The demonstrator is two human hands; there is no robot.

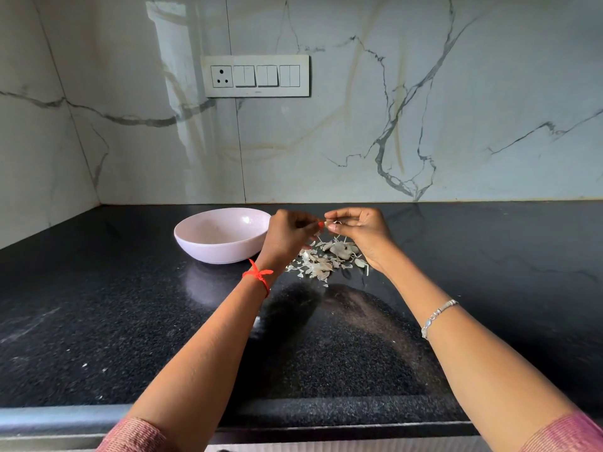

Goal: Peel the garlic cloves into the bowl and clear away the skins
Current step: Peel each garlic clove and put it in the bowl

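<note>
Garlic is what I hold in the head view. The garlic clove sits between the fingertips of both hands, in the air above the counter. It is so small and covered that I see only a thin white bit of it. My left hand has its fingers curled and pinches the clove from the left side. My right hand pinches it from the right, with thumb and first fingers closed narrow on it. The two hands meet at the fingertips. Below them the skins lie in a loose white pile on the black counter. The bowl, pale pink, stands just beside the pile on its left, close to my left wrist. On this wrist is a red thread, and on the right wrist a silver bracelet. Behind, the marble wall carries a switch panel.
</note>
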